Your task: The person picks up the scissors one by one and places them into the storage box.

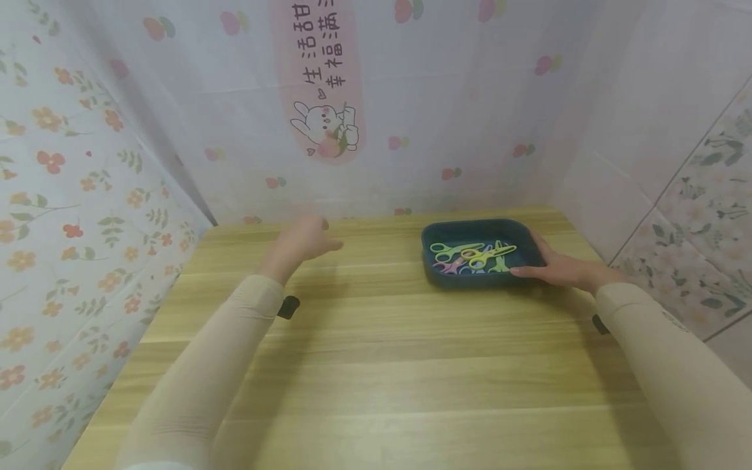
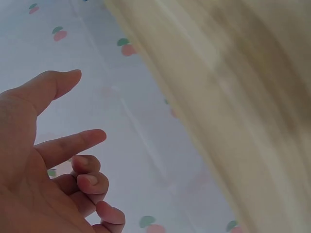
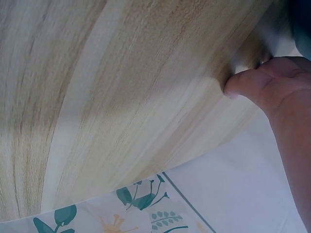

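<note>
A dark teal plastic tray [image 1: 464, 281] stands at the far right of the wooden table, holding several children's scissors with green, yellow, pink and blue handles. One yellow pair of scissors [image 1: 478, 258] lies on top of the others. My right hand [image 1: 555, 266] grips the tray's right end, its thumb over the front corner. In the right wrist view only a dark edge of the tray [image 3: 303, 29] shows beyond the right hand [image 3: 286, 85]. Over the table's far left part, my left hand [image 1: 298, 245] holds nothing; thumb and index finger are extended and the other fingers loosely curled.
The wood-grain table [image 1: 376, 365] runs back to a white curtain [image 1: 470, 117] printed with fruit and a rabbit. Floral sheets [image 1: 70, 215] hang along the left and right sides. Small black pieces [image 1: 288, 307] show beside both wrists.
</note>
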`<action>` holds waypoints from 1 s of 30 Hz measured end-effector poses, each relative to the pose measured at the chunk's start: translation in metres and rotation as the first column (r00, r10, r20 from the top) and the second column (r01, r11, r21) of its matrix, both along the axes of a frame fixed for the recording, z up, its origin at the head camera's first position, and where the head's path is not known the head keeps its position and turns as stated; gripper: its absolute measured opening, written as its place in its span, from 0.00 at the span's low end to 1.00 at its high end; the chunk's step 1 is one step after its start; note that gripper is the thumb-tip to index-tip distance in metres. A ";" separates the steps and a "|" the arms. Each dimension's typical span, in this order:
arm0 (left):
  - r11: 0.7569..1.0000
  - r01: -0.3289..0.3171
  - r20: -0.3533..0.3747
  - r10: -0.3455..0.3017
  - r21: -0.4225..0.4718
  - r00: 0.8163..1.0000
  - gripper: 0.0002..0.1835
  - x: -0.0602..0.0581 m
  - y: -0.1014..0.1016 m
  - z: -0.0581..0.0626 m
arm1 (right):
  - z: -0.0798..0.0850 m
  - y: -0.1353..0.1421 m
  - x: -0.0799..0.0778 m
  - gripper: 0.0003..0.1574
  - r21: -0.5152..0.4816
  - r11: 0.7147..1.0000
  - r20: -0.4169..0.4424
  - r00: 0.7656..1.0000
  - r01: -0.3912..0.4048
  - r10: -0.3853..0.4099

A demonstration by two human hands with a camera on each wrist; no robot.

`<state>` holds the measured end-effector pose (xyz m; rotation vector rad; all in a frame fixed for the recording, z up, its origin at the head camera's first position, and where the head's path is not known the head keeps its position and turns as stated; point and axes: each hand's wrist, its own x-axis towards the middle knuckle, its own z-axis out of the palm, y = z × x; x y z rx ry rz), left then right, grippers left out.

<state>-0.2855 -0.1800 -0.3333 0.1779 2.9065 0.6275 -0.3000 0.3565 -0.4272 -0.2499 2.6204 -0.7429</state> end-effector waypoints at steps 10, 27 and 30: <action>0.999 -0.028 0.037 0.029 -0.028 0.999 0.39 0.015 -0.012 -0.026 | 0.002 0.001 0.000 0.80 0.011 1.000 0.004 1.000 -0.006 0.006; 0.998 -0.019 0.007 0.020 -0.065 1.000 0.38 0.016 -0.012 -0.035 | 0.001 0.001 0.000 0.79 -0.021 1.000 0.010 1.000 -0.004 0.004; 0.998 -0.019 0.004 0.019 -0.056 1.000 0.38 0.017 -0.013 -0.035 | 0.001 0.001 0.000 0.79 -0.028 1.000 0.012 1.000 -0.003 0.003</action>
